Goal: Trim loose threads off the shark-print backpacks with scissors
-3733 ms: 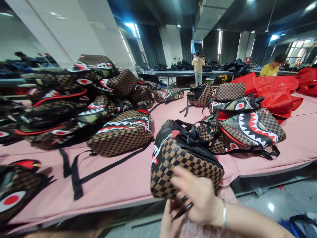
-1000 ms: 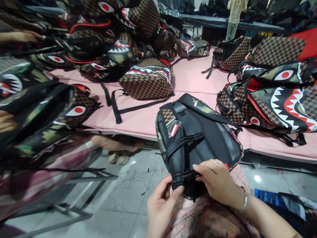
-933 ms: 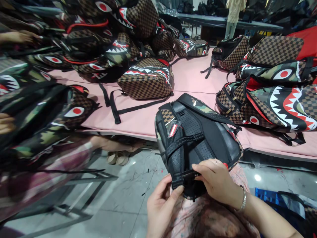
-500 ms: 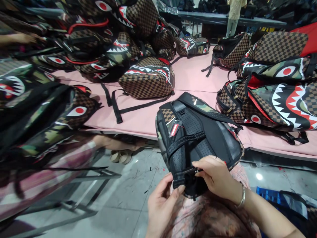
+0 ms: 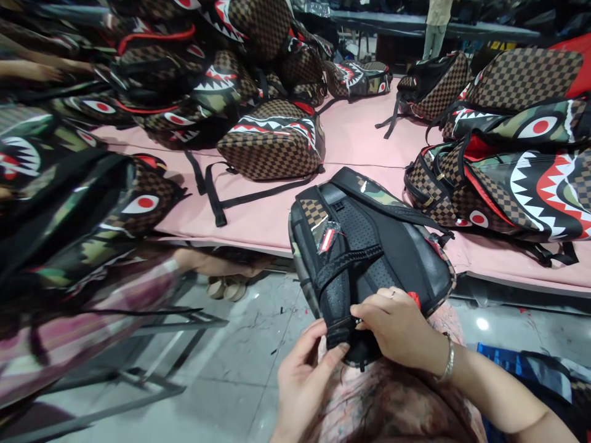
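A black-backed backpack [image 5: 392, 252] with camouflage and brown checked panels leans tilted on the pink table edge and my lap, its padded back and straps facing me. With thumb and fingers, my left hand [image 5: 307, 369] pinches the lower end of the shoulder strap [image 5: 336, 289], at its black webbing. My right hand [image 5: 392, 329], wearing a ring and a bracelet, is closed just right of that strap end. Small shiny bits show at its fingertips and something red shows behind its knuckles; what it grips is mostly hidden. A red-and-white tag [image 5: 327, 239] in clear plastic hangs on the strap.
Similar shark-mouth backpacks [image 5: 272, 144] are piled along the pink table [image 5: 364, 138], several left and several right [image 5: 521, 191]. At left, another person's arm [image 5: 41, 71] reaches among the bags, beside a metal stool frame [image 5: 152, 381]. Sandals [image 5: 226, 288] lie under the table.
My right hand has moved slightly left and closer to my left hand, and the strap end has shifted a little. A red piece behind my right hand shows more now.
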Motion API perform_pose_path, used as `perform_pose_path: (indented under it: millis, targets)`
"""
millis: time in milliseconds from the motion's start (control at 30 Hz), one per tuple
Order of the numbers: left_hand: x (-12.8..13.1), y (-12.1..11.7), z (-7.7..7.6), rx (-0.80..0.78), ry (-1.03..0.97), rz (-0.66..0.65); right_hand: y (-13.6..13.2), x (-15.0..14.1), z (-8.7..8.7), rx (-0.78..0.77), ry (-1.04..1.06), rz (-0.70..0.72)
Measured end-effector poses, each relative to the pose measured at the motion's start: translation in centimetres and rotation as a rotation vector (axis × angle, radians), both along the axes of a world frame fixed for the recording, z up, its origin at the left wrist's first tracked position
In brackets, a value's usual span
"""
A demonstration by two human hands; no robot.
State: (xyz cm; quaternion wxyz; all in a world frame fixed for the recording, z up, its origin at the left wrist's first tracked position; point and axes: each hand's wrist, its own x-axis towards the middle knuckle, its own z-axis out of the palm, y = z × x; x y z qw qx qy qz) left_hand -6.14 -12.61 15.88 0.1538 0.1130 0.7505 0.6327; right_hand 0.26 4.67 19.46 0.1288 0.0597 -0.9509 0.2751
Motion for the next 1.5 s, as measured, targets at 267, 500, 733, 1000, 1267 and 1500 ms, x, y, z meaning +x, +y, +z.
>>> perform_pose_path:
  millis: [267,500,733,1000,1267,1500]
  targets:
    - [-0.3,0.4,1.2,0.102,-0.033,-0.031,-0.1,-2.8,0.4,-0.764,-0.166,-0.116]
    - [-2.6,1.6,2.5,0.114,-0.004,0.203,-2.6,-7.3,0.9,-1.160,-0.261,-0.084]
    - [-6.2,-0.4,3.6,0.499,0.152,0.669,-2.4,-9.5,3.0,-1.083,-0.080,-0.085]
    - [-4.2,0.8,1.5,0.007,0.254,0.096,-3.7,-10.9,4.5,-0.858,0.046,-0.132]
    - [-5.6,1.4,-1.9,-0.318,0.479,0.127,0.5,-12.1,2.9,-0.857,0.235,-0.401]
    - [-7.7,-6.7,-5.4,-0.303,0.298,0.162,2.2,-12.5,1.6,-0.958,0.215,-0.432]
